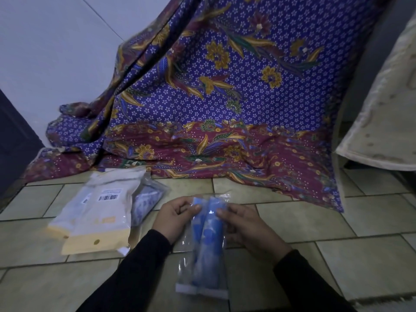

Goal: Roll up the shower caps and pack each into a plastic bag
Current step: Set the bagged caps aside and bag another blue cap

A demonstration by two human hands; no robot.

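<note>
A clear plastic bag (202, 287) lies lengthwise above the tiled floor, with a rolled blue patterned shower cap (208, 235) inside it. My left hand (175, 218) pinches the bag's far end from the left, thumb on top. From the right, my right hand (244, 227) grips the same end, fingers curled round the bag's edge. Another packed bag with a blue-and-white cap (146, 203) lies on the floor to the left, partly under a white pouch.
Two white and yellow pouches (101, 212) with barcode labels lie on the floor at the left. A purple batik cloth (213, 97) hangs behind and spreads onto the tiles. A cream rug edge (382, 122) stands at the right, a dark panel at the far left.
</note>
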